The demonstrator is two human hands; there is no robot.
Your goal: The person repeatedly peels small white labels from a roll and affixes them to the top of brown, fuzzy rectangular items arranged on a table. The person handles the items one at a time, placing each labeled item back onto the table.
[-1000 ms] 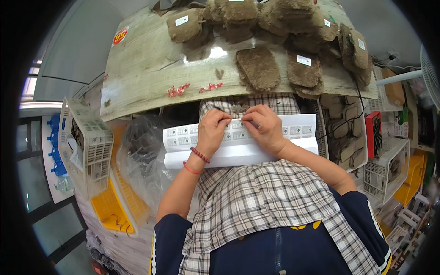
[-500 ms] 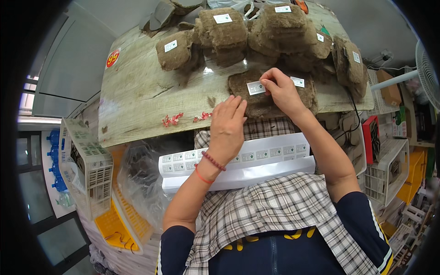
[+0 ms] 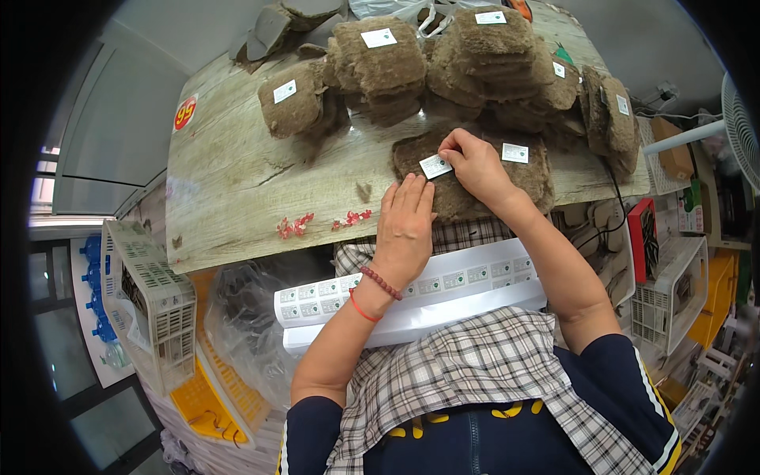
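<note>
A small white label (image 3: 435,166) with print and a dark green mark is pinched between the thumb and forefinger of my right hand (image 3: 480,169). It lies tilted over the left part of a brown fuzzy pad (image 3: 459,198) at the table's near edge. My left hand (image 3: 406,224) is spread flat, its fingertips at the pad's left side just below the label. Another white label (image 3: 514,153) sits on the fuzzy material right of my right hand. Across my lap, under my forearms, rests a white sheet of labels (image 3: 451,280) in rows.
Along the table's far side stand several stacks of brown fuzzy pads (image 3: 381,59), labels on top. Red bits (image 3: 294,226) lie on the wood-patterned table (image 3: 229,182). White crates (image 3: 162,301) and clear plastic (image 3: 249,317) are at left; a red box (image 3: 642,237) and fan (image 3: 740,119) at right.
The label in my right hand has shifted left and slightly down and tilted. My left hand has moved right, nearer the label. The whole view has shifted slightly.
</note>
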